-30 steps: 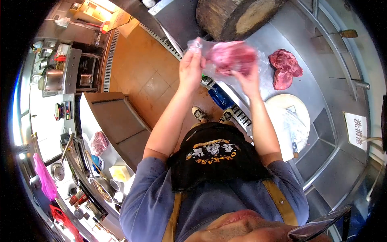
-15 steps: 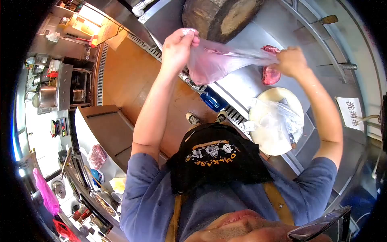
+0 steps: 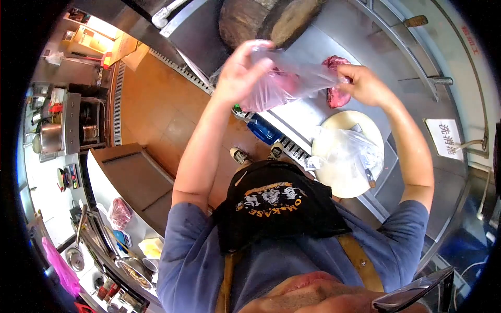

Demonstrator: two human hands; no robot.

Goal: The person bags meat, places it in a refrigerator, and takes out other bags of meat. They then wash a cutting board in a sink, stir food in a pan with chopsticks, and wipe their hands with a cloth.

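A clear plastic bag with pinkish meat showing through it hangs between my two hands above the steel counter. My left hand holds its left end, with the thumb apart from the fingers and film lying around them. My right hand pinches the bag's gathered right end. Just beyond that hand, red meat lies on the counter, partly hidden by the fingers and film.
Nearer me, a round white board carries another clear bag and a knife with a wooden handle. A thick round wooden chopping block stands at the far side. A blue object sits below the counter edge.
My left hand has loosened from a tight fist, its thumb lifting away. My right hand has moved a little left, and the bag between them hangs less stretched.
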